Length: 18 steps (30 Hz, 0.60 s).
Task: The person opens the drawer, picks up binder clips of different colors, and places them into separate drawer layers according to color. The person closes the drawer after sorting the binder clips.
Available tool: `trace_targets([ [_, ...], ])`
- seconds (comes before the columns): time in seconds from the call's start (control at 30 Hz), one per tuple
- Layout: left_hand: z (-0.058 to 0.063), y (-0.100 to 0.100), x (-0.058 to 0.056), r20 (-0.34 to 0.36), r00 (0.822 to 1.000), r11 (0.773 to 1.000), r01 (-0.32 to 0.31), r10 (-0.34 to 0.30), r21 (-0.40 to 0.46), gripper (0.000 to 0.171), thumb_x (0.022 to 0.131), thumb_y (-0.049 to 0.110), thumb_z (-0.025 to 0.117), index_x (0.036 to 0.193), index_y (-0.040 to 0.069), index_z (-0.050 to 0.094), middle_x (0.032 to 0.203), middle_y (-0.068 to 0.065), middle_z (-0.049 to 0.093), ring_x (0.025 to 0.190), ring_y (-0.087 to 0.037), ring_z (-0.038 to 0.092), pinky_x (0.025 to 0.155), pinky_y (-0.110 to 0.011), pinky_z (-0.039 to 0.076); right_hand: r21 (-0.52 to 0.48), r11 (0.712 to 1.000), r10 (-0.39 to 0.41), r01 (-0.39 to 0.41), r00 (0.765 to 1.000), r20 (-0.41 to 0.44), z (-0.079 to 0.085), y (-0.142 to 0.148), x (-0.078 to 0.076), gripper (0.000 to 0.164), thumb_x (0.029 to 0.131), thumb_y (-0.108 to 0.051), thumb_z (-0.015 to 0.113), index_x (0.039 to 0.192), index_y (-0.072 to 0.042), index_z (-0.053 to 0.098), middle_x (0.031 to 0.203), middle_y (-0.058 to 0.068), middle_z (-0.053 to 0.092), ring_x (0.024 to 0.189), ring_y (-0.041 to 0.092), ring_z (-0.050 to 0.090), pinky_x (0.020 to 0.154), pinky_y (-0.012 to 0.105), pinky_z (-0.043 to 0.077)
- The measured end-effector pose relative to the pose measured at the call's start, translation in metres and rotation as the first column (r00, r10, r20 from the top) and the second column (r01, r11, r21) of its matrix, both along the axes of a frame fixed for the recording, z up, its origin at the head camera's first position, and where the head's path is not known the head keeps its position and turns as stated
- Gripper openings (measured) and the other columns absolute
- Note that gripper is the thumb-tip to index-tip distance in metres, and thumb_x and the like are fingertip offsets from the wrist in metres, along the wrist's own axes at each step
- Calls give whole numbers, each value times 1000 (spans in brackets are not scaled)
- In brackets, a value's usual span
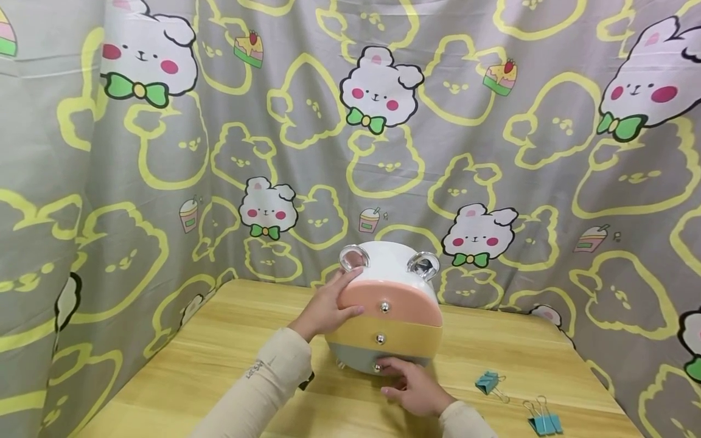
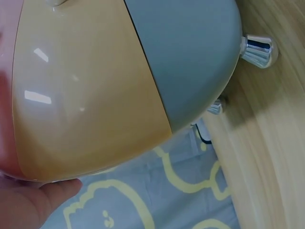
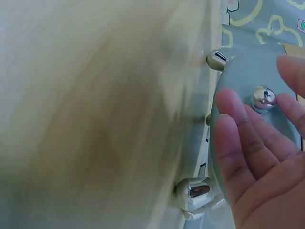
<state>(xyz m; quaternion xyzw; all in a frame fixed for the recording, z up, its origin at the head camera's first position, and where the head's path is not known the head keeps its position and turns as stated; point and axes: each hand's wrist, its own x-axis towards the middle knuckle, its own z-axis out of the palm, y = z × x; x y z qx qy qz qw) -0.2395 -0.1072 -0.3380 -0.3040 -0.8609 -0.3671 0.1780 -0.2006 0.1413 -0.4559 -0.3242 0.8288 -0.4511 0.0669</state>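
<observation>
Presumably for steadiness, drawer cabinet (image 1: 409, 338) braced at ten o'clock by unclenched left hand (image 1: 325, 307); six-o'clock knob (image 3: 263, 98) touched, ungrasped, by loose-fingered right hand (image 1: 417, 389).

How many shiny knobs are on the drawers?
3: the top knob on the pink drawer, the middle knob on the yellow drawer, and the bottom knob on the grey drawer, by the right hand.
</observation>
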Motion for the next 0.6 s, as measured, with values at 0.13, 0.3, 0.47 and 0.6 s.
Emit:
trace_targets([
  [0.13, -2, 0, 1, 9, 1000, 1000, -13, 13, 13, 74, 84, 23, 78, 148, 23, 41, 154, -21, 28, 127, -41, 44, 99, -57, 38, 6, 1000, 2, -2, 1000, 29, -1, -4, 0, 49, 93, -16, 67, 139, -10, 50, 128, 17, 57, 108, 34, 61, 76, 28, 52],
  [0.3, -5, 1, 2, 12, 1000, 1000, -1, 1, 20, 74, 84, 21, 77, 148, 22, 39, 154, -19, 28, 125, -40, 46, 98, -55, 39, 19, 1000, -15, 14, 998, 57, 1, -9, 3, 49, 92, -17, 68, 138, -9, 52, 122, 17, 60, 93, 20, 66, 73, 27, 53],
  [0.47, -7, 2, 1, -13, 1000, 1000, 3, -3, 23, 74, 85, 23, 76, 148, 22, 38, 154, -16, 30, 120, -39, 50, 96, -55, 41, 18, 999, -30, 29, 997, 65, 4, -10, 4, 46, 93, -15, 67, 135, -6, 53, 120, 17, 60, 91, 19, 67, 74, 27, 53],
  [0.6, -8, 2, -2, -26, 1000, 1000, -3, 3, 26, 74, 85, 25, 76, 148, 23, 38, 153, -17, 30, 119, -40, 51, 94, -56, 42, 18, 999, -41, 40, 998, 49, 6, -11, 2, 43, 92, -15, 67, 132, -6, 55, 118, 14, 62, 95, 24, 66, 77, 29, 53],
])
